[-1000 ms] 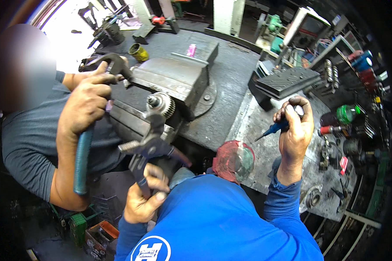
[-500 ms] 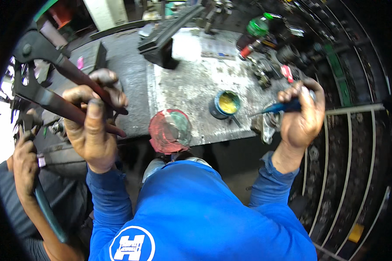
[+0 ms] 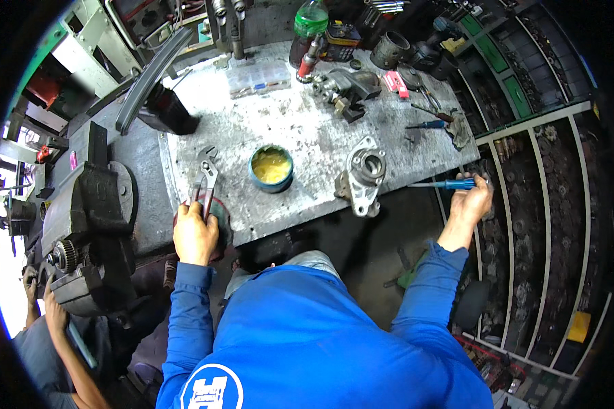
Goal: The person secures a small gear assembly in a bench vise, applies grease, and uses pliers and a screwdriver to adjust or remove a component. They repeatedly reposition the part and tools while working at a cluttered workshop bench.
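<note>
I see my left hand (image 3: pixel 196 235) resting at the near edge of the grey metal workbench (image 3: pixel 300 136), fingers curled around the handles of the slip-joint pliers (image 3: pixel 205 178). The pliers lie flat on the bench, jaws pointing away from me, and a red round lid (image 3: pixel 222 213) shows just beneath the hand. My right hand (image 3: pixel 469 204) is out past the bench's right corner, fingers wrapped around the blue handle of a screwdriver (image 3: pixel 443 184) whose shaft points left toward the cast metal housing (image 3: pixel 363 174). The tip stands a little short of that housing, not touching it.

Between the pliers and the housing sits 1 open tin of yellow grease (image 3: pixel 271 167). A second blue-handled screwdriver (image 3: pixel 426 125) lies farther back on the bench, near a dark metal assembly (image 3: pixel 348 85) and a clear compartment box (image 3: pixel 258 76). To the left, the big bench vise (image 3: pixel 89 218) hangs over the edge, and another person's hand (image 3: pixel 53 315) reaches up below it.
</note>
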Available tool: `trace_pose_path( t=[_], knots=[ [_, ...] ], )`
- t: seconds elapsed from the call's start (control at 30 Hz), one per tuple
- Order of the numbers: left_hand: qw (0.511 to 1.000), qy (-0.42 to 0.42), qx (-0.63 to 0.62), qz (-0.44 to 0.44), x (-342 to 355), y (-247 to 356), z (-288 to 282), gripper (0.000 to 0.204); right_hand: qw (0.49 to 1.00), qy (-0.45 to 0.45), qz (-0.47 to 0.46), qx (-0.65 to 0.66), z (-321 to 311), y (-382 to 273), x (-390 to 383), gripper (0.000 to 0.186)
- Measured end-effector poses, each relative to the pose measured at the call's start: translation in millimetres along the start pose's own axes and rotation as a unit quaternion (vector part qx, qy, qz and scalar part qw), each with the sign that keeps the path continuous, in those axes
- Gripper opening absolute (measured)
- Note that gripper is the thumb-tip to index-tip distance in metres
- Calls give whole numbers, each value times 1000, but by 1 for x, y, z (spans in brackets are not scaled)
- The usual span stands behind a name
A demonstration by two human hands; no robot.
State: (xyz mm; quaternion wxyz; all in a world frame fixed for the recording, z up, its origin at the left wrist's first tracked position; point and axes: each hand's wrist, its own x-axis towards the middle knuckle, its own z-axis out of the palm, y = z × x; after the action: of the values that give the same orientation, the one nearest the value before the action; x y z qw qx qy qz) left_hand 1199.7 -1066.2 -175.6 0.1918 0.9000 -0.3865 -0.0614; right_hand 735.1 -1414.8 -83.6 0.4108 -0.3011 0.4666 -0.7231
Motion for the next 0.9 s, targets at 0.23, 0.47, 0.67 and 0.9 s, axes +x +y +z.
trace_pose_path(
  t=[0.23,0.47,0.67,0.9],
  knots=[
    [995,10,92,-31,11,50,45,32,975,115,176,74,20,133,102,50],
    [997,77,-4,15,-77,63,34,42,956,106,250,109,57,184,75,52],
    [996,2,-8,-86,-142,53,7,37,903,-253,347,-23,38,173,54,53],
    [955,273,-16,-118,-146,6,-82,35,819,-282,-246,-436,105,151,88,57]
  ],
)
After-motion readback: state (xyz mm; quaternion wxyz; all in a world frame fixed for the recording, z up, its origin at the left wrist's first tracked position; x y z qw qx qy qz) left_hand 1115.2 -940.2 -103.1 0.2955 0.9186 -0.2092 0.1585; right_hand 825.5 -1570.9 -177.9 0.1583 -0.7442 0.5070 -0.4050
